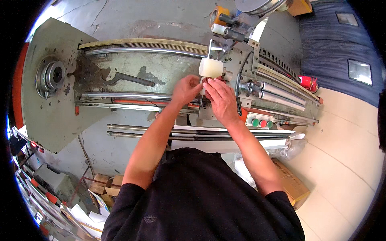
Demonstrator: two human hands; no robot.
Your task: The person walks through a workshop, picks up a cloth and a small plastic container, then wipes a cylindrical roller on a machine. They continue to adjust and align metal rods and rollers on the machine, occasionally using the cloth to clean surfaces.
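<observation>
On the machine's carriage, a thick off-white roller (211,67) sits just beyond my fingers. Below it, a second pale roller shows only in part between my hands. My left hand (185,90) is curled, its fingertips against the left side of that lower roller; what they pinch, if anything, is hidden. My right hand (223,101) presses a dark red, cloth-like piece (207,81) against the rollers, fingers together over it. Most of this piece is covered by my fingers.
A hook-shaped wrench (134,79) lies on the machine bed (120,66), right of a round chuck (52,76). Two metal bars (193,134) run across the near side. Green and red push buttons (263,123) are near my right forearm. A cardboard box (291,180) stands at lower right.
</observation>
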